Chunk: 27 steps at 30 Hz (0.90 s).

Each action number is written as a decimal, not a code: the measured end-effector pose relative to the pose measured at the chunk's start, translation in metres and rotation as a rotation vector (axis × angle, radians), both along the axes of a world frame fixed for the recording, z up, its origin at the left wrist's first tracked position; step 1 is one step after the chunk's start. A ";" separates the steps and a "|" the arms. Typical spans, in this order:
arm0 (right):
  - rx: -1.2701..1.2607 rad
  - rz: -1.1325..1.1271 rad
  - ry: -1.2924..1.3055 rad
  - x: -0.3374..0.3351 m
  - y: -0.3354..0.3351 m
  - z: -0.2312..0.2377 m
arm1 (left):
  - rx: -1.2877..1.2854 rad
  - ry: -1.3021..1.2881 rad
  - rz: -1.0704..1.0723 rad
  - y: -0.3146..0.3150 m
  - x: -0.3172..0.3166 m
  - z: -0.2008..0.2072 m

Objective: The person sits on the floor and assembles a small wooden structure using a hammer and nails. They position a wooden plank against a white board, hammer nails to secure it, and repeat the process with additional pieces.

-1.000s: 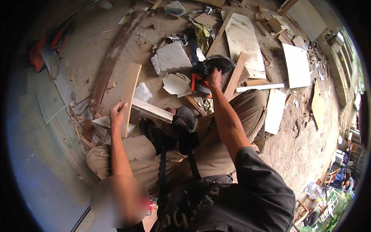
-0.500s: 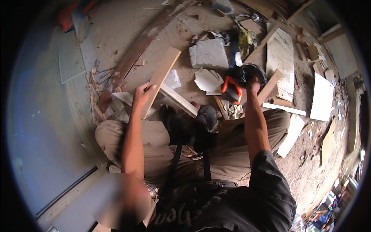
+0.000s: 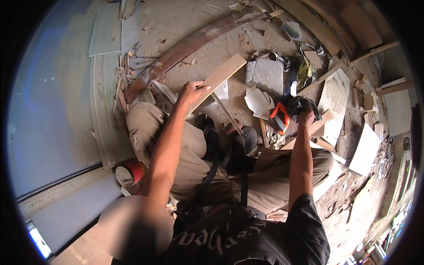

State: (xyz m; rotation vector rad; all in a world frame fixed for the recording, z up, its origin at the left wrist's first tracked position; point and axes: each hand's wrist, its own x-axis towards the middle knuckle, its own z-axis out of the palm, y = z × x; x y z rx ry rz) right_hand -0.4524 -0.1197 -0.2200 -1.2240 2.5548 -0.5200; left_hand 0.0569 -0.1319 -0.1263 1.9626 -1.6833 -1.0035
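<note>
My left hand point(image 3: 193, 92) is closed round a flat wooden board point(image 3: 225, 75), which slants up to the far right above my lower legs. At the right, my right hand point(image 3: 307, 116) reaches into a black crumpled plastic bag point(image 3: 297, 105) on the ground. Its fingers are hidden by the bag, as is anything they may touch. An orange-and-black handle point(image 3: 280, 118), like that of a hand saw, lies just left of the bag. Below the held board, a narrow strip of wood point(image 3: 227, 114) leans toward my dark shoes point(image 3: 250, 138).
A grey block point(image 3: 265, 75) and a broken white piece point(image 3: 258, 102) lie ahead of me. Beyond runs a long curved brown beam point(image 3: 194, 46). Pale boards point(image 3: 334, 97) and scraps cover the right side. A red-and-black can point(image 3: 131, 172) stands by my left knee, beside a blue-grey panel point(image 3: 53, 110).
The whole view has shifted, so the scene sits farther right. The board in my left hand now slants more toward the right. My right hand stays at the black bag.
</note>
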 end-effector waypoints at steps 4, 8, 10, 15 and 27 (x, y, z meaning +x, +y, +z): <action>-0.017 -0.007 0.107 -0.010 0.008 -0.003 | 0.054 0.020 -0.008 -0.004 -0.005 0.006; -0.356 0.065 0.140 0.026 0.007 0.035 | 0.051 0.035 0.025 -0.004 -0.003 0.004; -0.505 0.182 -0.017 0.070 0.009 0.054 | 0.028 0.042 0.025 -0.004 0.000 -0.004; -0.617 0.914 -0.587 0.221 0.056 0.072 | 0.047 0.044 0.026 -0.010 0.000 -0.014; -0.163 1.227 -0.051 0.292 0.069 0.049 | 0.076 0.046 0.027 -0.007 0.005 -0.010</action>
